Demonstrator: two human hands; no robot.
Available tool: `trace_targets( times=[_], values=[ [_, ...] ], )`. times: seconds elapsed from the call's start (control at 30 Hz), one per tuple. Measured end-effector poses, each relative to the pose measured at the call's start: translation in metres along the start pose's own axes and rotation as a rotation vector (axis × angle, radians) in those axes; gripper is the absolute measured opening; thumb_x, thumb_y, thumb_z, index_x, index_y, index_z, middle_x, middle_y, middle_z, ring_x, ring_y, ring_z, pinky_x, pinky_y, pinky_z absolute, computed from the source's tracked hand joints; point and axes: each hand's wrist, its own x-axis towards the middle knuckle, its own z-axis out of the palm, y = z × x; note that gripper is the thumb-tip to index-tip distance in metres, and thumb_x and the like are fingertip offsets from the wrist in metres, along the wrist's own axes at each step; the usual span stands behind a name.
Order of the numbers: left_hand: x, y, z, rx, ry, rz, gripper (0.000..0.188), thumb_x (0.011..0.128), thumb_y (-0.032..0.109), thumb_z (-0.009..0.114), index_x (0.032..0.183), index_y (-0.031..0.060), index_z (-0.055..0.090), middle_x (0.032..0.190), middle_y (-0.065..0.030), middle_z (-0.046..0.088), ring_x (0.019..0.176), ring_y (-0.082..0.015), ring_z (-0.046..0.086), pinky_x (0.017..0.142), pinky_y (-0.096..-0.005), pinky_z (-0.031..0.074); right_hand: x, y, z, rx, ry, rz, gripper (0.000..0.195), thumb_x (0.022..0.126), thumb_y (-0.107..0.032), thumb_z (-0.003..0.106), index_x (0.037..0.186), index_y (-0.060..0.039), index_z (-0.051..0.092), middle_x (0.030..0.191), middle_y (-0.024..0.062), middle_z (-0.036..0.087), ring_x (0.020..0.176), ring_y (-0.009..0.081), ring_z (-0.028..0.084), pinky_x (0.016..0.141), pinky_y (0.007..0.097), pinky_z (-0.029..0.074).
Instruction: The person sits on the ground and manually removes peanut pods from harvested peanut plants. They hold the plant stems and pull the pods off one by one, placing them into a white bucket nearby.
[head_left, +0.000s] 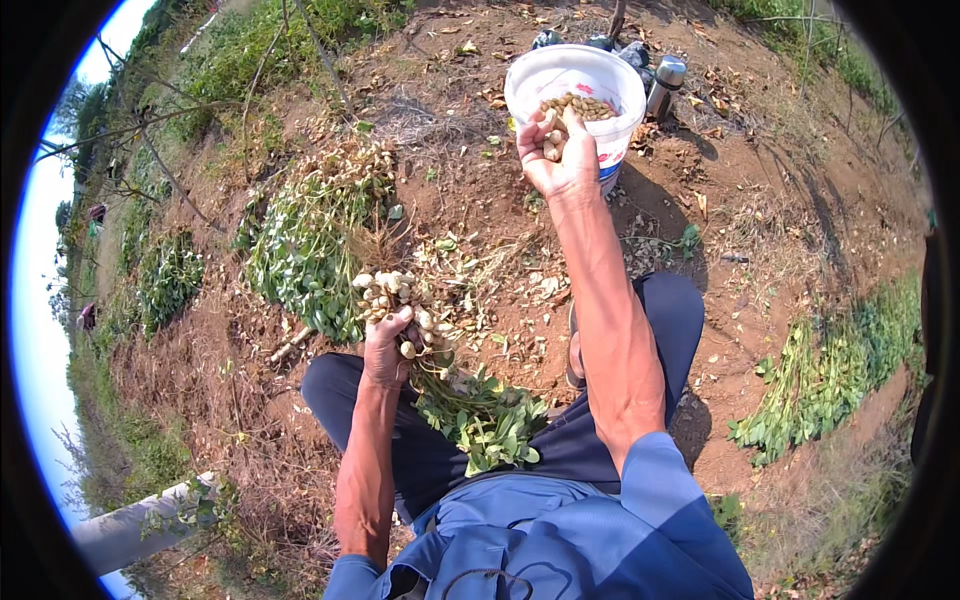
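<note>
My left hand (388, 349) grips a bunch of peanut plants just below the roots, where a cluster of pale unshelled peanuts (390, 289) sticks out. The leafy green tops (487, 424) of that bunch trail across my lap. Over the near rim of a white plastic bucket (517, 71), my right hand (559, 154) is cupped palm up, with a few peanuts (555, 142) in its curled fingers. More picked peanuts (585, 106) lie inside the bucket, partly hidden by that hand. The bucket bears red and blue print.
A heap of pulled peanut plants (307, 247) lies ahead on the left, and another pile (817, 382) on the right. Behind the bucket stand a metal thermos flask (666, 86) and dark plastic bags (634, 54). A pale post (142, 521) slants in at lower left.
</note>
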Motion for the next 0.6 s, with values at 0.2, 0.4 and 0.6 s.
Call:
trace_targets(
  times=[0.2,0.4,0.6],
  values=[
    [0.004,0.014,0.016,-0.015,-0.075,-0.017,0.023,0.089,0.016,0.072,0.107,0.0033,0.065,0.077,-0.0055,0.069,0.059,-0.0143,0.066,0.051,-0.027,0.056,0.041,-0.036,0.021,-0.727,0.068,-0.1,0.064,0.103,-0.04,0.06,0.144,0.0027,0.035,0.139,0.0263,0.048,0.116,0.0367,0.055,0.095,0.0483,0.054],
    [0.013,0.016,0.019,-0.002,-0.103,-0.018,0.036,0.087,0.024,0.075,0.113,0.0012,0.065,0.08,-0.0071,0.071,0.061,-0.0146,0.066,0.058,-0.0288,0.059,-0.044,0.016,-0.026,-1.234,-0.182,0.272,0.031,0.1,-0.023,0.066,0.123,-0.0027,0.061,0.107,0.0086,0.073,0.083,0.0128,0.071,0.072,0.0311,0.061],
    [0.018,0.02,0.006,-0.211,-0.152,-0.107,0.04,0.084,0.024,0.074,0.114,-0.0007,0.065,0.077,-0.0085,0.071,0.059,-0.0162,0.068,0.056,-0.0292,0.061,-0.105,0.059,-0.012,-1.532,-0.572,0.545,0.038,0.1,-0.026,0.068,0.126,-0.0002,0.062,0.109,0.0061,0.07,0.086,0.0107,0.068,0.07,0.0275,0.059]
  ],
)
